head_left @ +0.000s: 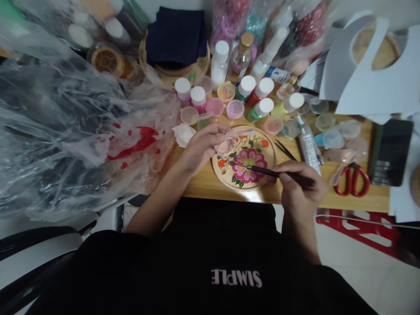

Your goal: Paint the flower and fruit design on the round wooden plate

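My left hand (205, 148) pinches a small clear plastic cup (226, 147) with pale pinkish stuff in it; what looks like its clear lid sticks out to the right. Under it lies a round wooden board (217, 174) bearing a pink flower, orange blooms and green leaves with gold outlines. My right hand (300, 186) is closed around a slim spatula (267, 170) with a dark handle and thin metal shaft. Its small flat tip is over the board's left part, just below the cup; whether it touches the board I cannot tell. Black tweezers (285, 150) lie right of the board.
White-capped paint bottles (259, 109) and small open cups (235, 109) crowd the table behind the board. A crumpled tissue (183, 134) lies left. To the right are a white tube (308, 146), red-handled scissors (352, 180) and a dark phone (390, 153). Plastic bags (82, 131) cover the left side.
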A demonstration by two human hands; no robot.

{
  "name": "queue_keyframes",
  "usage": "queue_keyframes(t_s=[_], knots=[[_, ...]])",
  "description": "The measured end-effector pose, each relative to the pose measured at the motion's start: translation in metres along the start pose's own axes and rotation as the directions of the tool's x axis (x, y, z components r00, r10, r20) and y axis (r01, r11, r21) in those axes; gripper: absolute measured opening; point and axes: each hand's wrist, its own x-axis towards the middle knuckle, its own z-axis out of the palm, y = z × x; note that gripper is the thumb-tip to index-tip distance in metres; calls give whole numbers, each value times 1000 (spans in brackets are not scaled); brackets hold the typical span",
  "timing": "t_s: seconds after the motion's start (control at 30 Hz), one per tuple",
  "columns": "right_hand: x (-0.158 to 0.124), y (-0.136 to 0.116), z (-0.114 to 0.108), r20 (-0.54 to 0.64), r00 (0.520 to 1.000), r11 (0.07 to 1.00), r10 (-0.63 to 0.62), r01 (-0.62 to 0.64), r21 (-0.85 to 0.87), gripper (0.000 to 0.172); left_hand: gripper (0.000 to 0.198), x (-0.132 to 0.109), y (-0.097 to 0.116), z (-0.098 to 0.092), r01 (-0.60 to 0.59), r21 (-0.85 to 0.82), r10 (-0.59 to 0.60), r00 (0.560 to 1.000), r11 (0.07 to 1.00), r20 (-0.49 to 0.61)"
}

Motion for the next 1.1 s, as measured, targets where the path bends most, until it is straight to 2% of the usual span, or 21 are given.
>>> queue_keyframes(t_s=[0.23,0.43,0.57,0.77,0.87,1.0,1.1], knots=[[0,0,0,0,1000,1000,-16,16,-4,16,31,1,-1,0,-12,-14,12,1000,1000,8],[1,0,-1,-7,1000,999,13,-13,-30,10,28,0,0,1,4,-8,-4,1000,1000,-3],[2,-1,-3,-64,998,1000,29,-28,11,10,28,0,0,1,-19,-4,19,1000,1000,-20],[13,-7,-3,-137,990,989,-34,53,135,4,23,0,0,1,8,-10,-8,1000,1000,-17],[21,-11,1,-156,985,978,-78,105,178,10,27,0,0,0,8,-31,-8,1000,999,-3],[24,-14,9,-180,974,975,-136,164,152,15,31,1,-1,0,14,-59,-14,1000,998,-1],[20,-16,12,-122,981,984,-153,163,72,8,32,1,-1,0,19,-67,-19,1000,998,-3]])
